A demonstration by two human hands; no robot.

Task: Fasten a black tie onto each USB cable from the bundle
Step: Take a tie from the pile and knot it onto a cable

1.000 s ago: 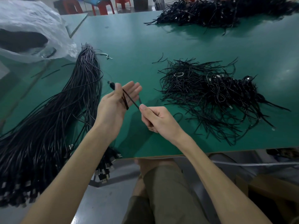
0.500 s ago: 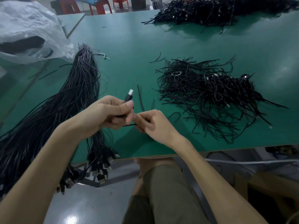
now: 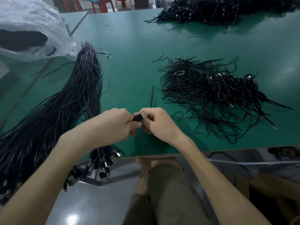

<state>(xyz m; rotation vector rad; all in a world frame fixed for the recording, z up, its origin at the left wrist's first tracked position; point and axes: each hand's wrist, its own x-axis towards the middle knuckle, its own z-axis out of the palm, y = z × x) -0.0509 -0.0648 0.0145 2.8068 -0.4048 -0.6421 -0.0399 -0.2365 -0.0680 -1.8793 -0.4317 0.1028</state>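
Your left hand [image 3: 116,123] and right hand [image 3: 159,124] meet just to the right of the big bundle of USB cables [image 3: 65,108], above the near part of the green table [image 3: 129,62]. Between them you hold one USB plug [image 3: 139,117], lying nearly level with its metal tip pointing away from the bundle. Your left fingers are curled tight round the black body of the plug, and its cable is hidden inside your fist. Your right thumb and fingers are curled and pinch at the metal tip. Whether a tie also sits between those fingers cannot be made out.

The bundle runs from its far tip back towards you, fanning wider, and its plug ends [image 3: 103,161] hang off the table edge under your left forearm. The loose pile of black ties [image 3: 211,95] lies well to the right of the bundle, mixed with a few coiled cables. One stray tie [image 3: 152,96] lies between the bundle and that pile. A white plastic bag [image 3: 32,30] sits just left of the bundle's far tip. Another heap of cables [image 3: 211,10] lies far beyond the bundle, to its right.
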